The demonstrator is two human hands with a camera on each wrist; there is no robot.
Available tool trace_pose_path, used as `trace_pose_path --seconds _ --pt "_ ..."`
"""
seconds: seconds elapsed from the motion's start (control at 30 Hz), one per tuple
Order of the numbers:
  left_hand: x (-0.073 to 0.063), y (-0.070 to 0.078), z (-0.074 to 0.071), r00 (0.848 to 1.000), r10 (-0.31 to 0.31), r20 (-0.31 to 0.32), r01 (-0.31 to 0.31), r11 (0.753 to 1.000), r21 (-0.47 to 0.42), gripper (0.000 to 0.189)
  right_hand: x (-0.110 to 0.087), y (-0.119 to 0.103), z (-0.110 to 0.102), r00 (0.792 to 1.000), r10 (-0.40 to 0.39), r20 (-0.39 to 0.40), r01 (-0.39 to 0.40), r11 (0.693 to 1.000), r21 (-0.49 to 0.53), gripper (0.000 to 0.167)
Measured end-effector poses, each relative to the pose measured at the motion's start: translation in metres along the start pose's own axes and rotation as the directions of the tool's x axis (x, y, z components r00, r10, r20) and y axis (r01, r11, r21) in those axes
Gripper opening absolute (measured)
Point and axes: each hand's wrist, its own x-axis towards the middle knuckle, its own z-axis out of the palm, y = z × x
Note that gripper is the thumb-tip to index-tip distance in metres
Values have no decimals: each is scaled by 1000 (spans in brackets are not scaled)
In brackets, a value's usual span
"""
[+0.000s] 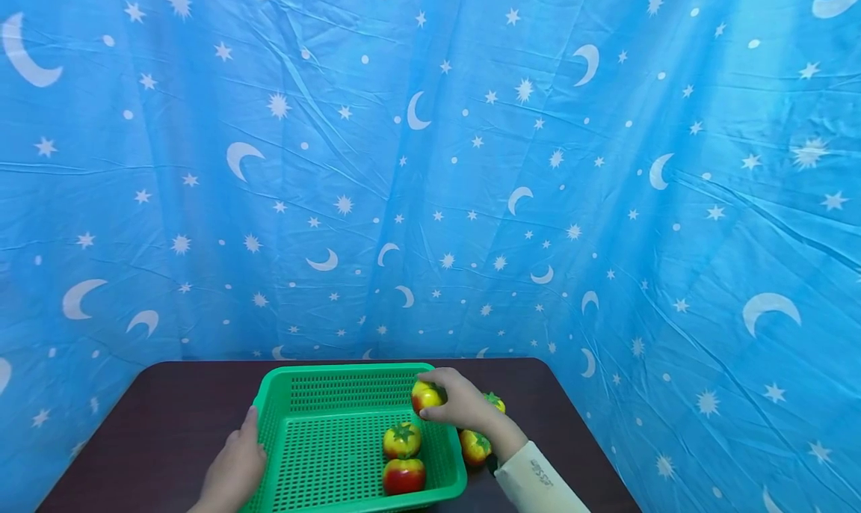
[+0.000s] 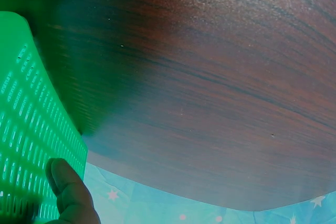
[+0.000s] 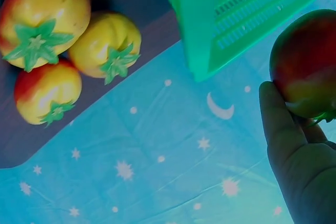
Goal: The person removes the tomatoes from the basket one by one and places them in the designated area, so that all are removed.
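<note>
My right hand (image 1: 464, 404) holds a red-and-yellow tomato (image 1: 425, 398) between thumb and fingers, above the right side of a green plastic basket (image 1: 323, 453). In the right wrist view, that tomato (image 3: 307, 61) looks dark, its green stem end low against the hand (image 3: 304, 166). Inside the basket, a yellow tomato (image 1: 402, 440) and a redder tomato (image 1: 404, 476) lie close together. My left hand (image 1: 235, 464) grips the basket's left side at the rim. Its fingers (image 2: 68, 182) lie along the slotted outer wall in the left wrist view; the thumb is hard to make out.
Right of the basket, more tomatoes rest on the dark wooden table (image 1: 175, 416), partly behind my right forearm. Three tomatoes (image 3: 47, 30) show there in the right wrist view. A blue curtain (image 1: 430, 199) with moons and stars hangs behind the table and along its right side.
</note>
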Motion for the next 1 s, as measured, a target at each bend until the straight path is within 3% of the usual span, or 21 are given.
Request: trace_pose_path --seconds 0.33,0.63,1.0 --pt "0 0 0 1000 -12 14 12 1000 -13 71 -12 20 -7 995 48 -89 -44 998 48 60" --pt "0 0 0 1000 -11 12 12 1000 -10 71 -21 31 -3 977 88 -192 -77 995 61 57" --pt "0 0 1 1000 -13 13 14 1000 -19 72 -35 47 -1 975 124 -186 -112 991 76 58"
